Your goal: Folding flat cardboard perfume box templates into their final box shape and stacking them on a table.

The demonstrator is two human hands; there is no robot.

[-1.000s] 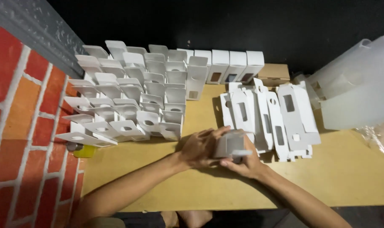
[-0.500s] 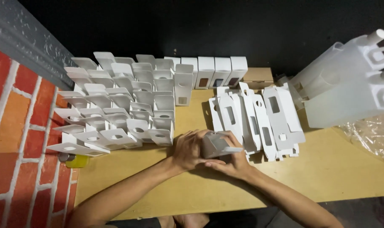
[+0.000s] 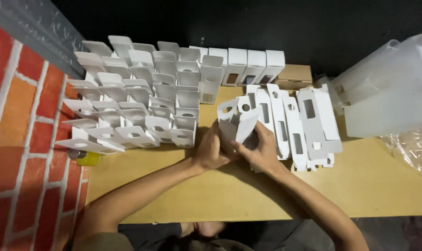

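Head view: flat blanks (image 3: 308, 128) beside hands (image 3: 236, 148)

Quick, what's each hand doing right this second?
Left hand: closed on the white carton, gripping its lower left side.
Right hand: closed on the same carton, fingers at its lower right.

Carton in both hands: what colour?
Plain white carton with cut-out holes, seen in the head view.

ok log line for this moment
left hand: grips carton | right hand: grips carton | white carton: half-folded, above table | flat blanks: right
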